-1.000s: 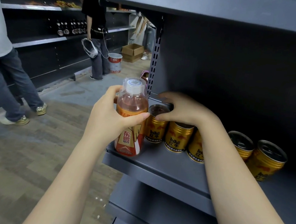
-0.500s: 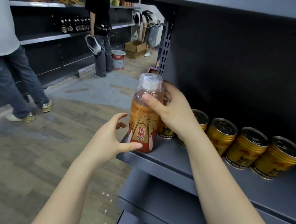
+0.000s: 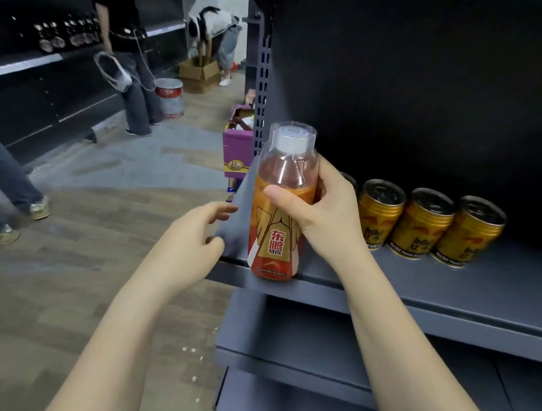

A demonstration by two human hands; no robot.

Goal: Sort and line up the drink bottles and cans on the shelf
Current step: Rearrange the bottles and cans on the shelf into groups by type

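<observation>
The right hand (image 3: 326,211) is wrapped around the orange bottle (image 3: 281,206), which stands upright at the front left corner of the shelf (image 3: 454,291). The left hand (image 3: 192,240) hangs open just left of the bottle, touching nothing. Right of the bottle runs a row of gold cans (image 3: 428,225). The bottle looks mid-placement; next it likely needs sliding back level with the cans.

Hands: right (image 3: 326,207) clasped (left (image 3: 192,240) slack)
</observation>
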